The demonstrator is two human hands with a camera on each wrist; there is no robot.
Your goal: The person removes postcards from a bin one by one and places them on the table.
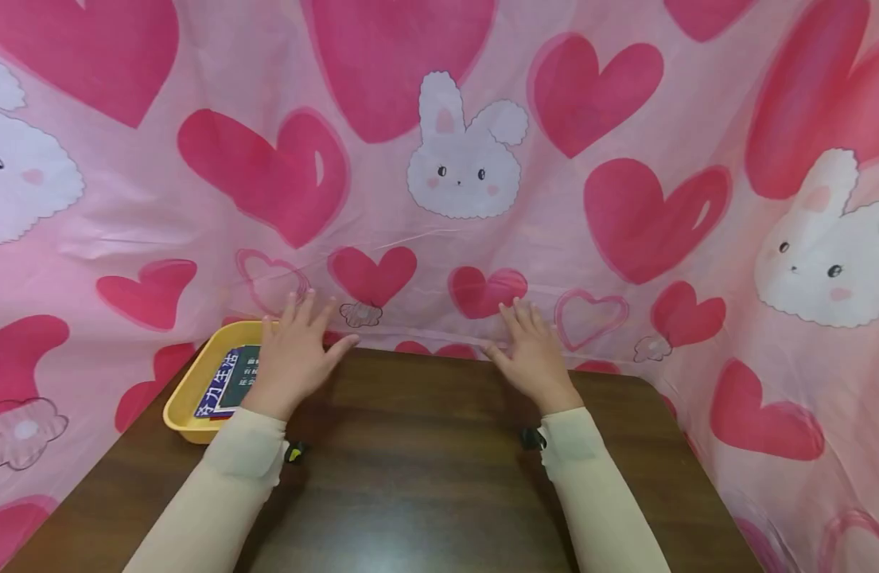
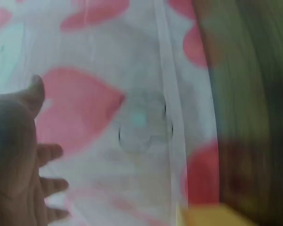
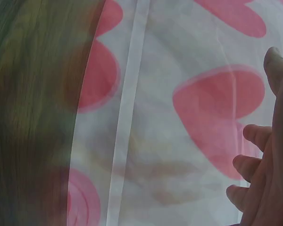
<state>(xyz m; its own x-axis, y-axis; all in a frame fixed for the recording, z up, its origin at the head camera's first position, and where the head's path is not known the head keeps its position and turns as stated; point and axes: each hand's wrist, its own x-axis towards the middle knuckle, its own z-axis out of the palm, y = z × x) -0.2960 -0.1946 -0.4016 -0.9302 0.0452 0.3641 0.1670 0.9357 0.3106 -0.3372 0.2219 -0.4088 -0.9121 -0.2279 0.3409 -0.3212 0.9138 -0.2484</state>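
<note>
My left hand is held out over the far left part of the table, fingers spread and nothing in its grasp. Partly behind it in the head view stands a yellow tray. Inside the tray lie a dark green card and a blue card with white characters, one overlapping the other; the hand hides their right side. On the other side, my right hand reaches toward the pink curtain with straight fingers and holds nothing. Both wrist views show loose, extended fingers before the curtain.
A brown wooden table spans the lower middle. Pink cloth printed with hearts and rabbits hangs behind its far edge and along both sides. Dark wrist straps show beneath both cuffs. In the left wrist view, a blurred yellow corner appears at the bottom.
</note>
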